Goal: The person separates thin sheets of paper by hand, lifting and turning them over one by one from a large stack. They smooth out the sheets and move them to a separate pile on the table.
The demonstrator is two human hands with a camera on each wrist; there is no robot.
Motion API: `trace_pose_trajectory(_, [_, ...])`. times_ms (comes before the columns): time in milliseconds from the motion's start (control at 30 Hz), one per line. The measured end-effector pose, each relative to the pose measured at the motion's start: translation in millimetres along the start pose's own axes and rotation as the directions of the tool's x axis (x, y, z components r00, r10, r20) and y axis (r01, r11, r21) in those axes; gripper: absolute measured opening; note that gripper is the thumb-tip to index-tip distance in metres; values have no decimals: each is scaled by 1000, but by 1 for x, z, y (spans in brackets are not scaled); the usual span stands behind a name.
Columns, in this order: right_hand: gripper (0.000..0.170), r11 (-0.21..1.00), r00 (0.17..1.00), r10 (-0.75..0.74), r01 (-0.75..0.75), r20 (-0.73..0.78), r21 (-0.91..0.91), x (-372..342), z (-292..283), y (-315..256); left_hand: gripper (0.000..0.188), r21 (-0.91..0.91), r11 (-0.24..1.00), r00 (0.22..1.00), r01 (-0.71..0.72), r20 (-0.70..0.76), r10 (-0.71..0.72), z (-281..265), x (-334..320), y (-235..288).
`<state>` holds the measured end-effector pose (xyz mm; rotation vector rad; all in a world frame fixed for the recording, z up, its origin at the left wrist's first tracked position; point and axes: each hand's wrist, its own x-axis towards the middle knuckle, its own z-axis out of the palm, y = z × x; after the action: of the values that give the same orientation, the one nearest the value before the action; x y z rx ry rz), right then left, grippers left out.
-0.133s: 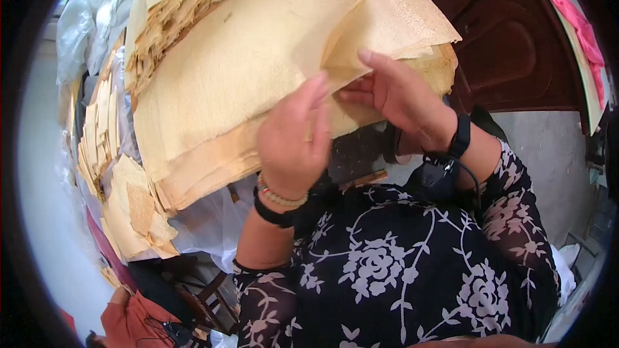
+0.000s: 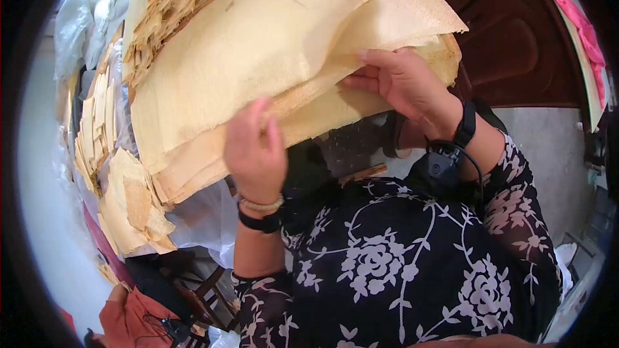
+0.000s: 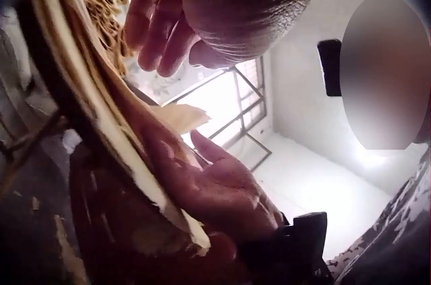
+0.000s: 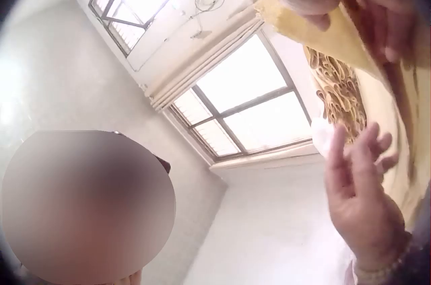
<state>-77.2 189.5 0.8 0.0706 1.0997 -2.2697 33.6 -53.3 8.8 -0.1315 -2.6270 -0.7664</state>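
A broad stack of thin, pale tan veneer-like sheets (image 2: 225,77) lies in front of me. My right hand (image 2: 412,84) pinches the near edge of the top sheet toward the right, thumb above and fingers beneath. That sheet's right corner (image 2: 412,13) is raised and bowed, with a lower sheet (image 2: 335,113) showing under it. My left hand (image 2: 255,154) is over the stack's near edge, its fingers loosely bent with nothing between them. In the right wrist view the left hand (image 4: 363,197) appears apart from the sheets, fingers spread.
Folded tan sheets (image 2: 161,19) are piled along the far left. Narrow strips (image 2: 97,122) and torn pieces (image 2: 135,203) lie at the left beside clear plastic (image 2: 206,219). A dark red carved wooden panel (image 2: 516,38) stands at right. Another person in an orange top (image 2: 135,316) is at lower left.
My left hand has moved left and down, away from the right hand. The right hand keeps its pinch, and the top sheet's near edge has settled lower along the middle.
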Motion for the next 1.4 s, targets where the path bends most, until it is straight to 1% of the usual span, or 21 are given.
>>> trace_pose_trajectory(33, [36, 997, 999, -36, 34, -24, -74, 0, 3, -1, 47, 250, 967, 996, -48, -64, 66, -5, -1, -10])
trace_pose_trajectory(67, [36, 995, 998, -47, 44, -34, -89, 5, 2, 2, 47, 232, 971, 995, -54, -72, 73, -9, 3, -21])
trace_pose_trajectory(133, [28, 994, 986, -76, 64, -147, -86, 13, -1, 13, 49, 317, 948, 994, -35, -87, 66, -18, 7, -34])
trace_pose_trajectory(167, [28, 993, 983, -81, 65, -163, -96, 12, 3, 13, 49, 300, 953, 994, -38, -85, 67, -19, 12, -34])
trace_pose_trajectory(233, [25, 995, 969, -105, 102, -225, -23, 13, 12, 10, 50, 316, 945, 996, -78, 66, 60, -17, 28, -32])
trace_pose_trajectory(267, [25, 994, 967, -110, 107, -228, -26, 15, 11, 10, 50, 312, 947, 996, -81, 65, 64, -13, 34, -34])
trace_pose_trajectory(333, [27, 996, 978, -94, 92, -187, -19, 18, 8, 11, 52, 359, 889, 958, -284, 133, 252, -7, 46, -35])
trace_pose_trajectory(467, [36, 998, 992, -62, 61, -107, -13, 14, 6, 9, 56, 371, 872, 944, -318, 204, 258, -10, 58, -36])
trace_pose_trajectory(533, [39, 996, 997, -74, 73, -19, -57, 14, -1, 12, 61, 441, 828, 930, -345, 279, 239, -14, 62, -32])
trace_pose_trajectory(667, [40, 986, 998, -26, 15, -63, -168, 12, -2, 11, 62, 495, 786, 926, -370, 265, 269, -11, 69, -29])
trace_pose_trajectory(867, [33, 987, 989, -21, -3, -148, -160, 16, -2, 13, 48, 523, 790, 920, -321, 370, 129, -21, 83, -51])
trace_pose_trajectory(933, [30, 990, 989, -20, -1, -149, -142, 14, 1, 10, 37, 588, 737, 931, -334, 329, 159, -23, 91, -55])
trace_pose_trajectory(967, [30, 990, 989, -22, 1, -145, -140, 15, 1, 11, 37, 590, 735, 931, -334, 329, 159, -27, 97, -57])
trace_pose_trajectory(1033, [32, 991, 987, -21, -1, -156, -136, 19, -3, 15, 27, 533, 831, 984, -160, 155, 90, -42, 113, -54])
trace_pose_trajectory(1067, [32, 991, 988, -20, -1, -154, -132, 18, -1, 15, 23, 513, 837, 981, -191, 123, 149, -53, 121, -49])
trace_pose_trajectory(1167, [35, 998, 983, -32, 22, -181, -57, 15, 5, 9, 23, 574, 783, 970, -241, 156, 185, -77, 130, -24])
trace_pose_trajectory(1200, [36, 998, 988, -23, 14, -151, -62, 13, 5, 7, 28, 547, 780, 952, -306, 171, 253, -78, 126, -18])
trace_pose_trajectory(1233, [37, 998, 992, -15, 7, -122, -68, 12, 6, 6, 28, 550, 775, 951, -310, 170, 259, -76, 120, -14])
trace_pose_trajectory(1300, [37, 996, 994, -23, 13, -111, -87, 12, 3, 9, 35, 615, 607, 863, -504, 321, 391, -63, 100, -12])
trace_pose_trajectory(1367, [37, 994, 994, -30, 19, -103, -112, 10, 4, 9, 51, 557, 655, 860, -511, 334, 387, -44, 76, -9])
trace_pose_trajectory(1400, [29, 995, 988, -70, 60, -136, -76, 7, 9, 10, 50, 554, 670, 869, -494, 339, 360, -34, 65, -7])
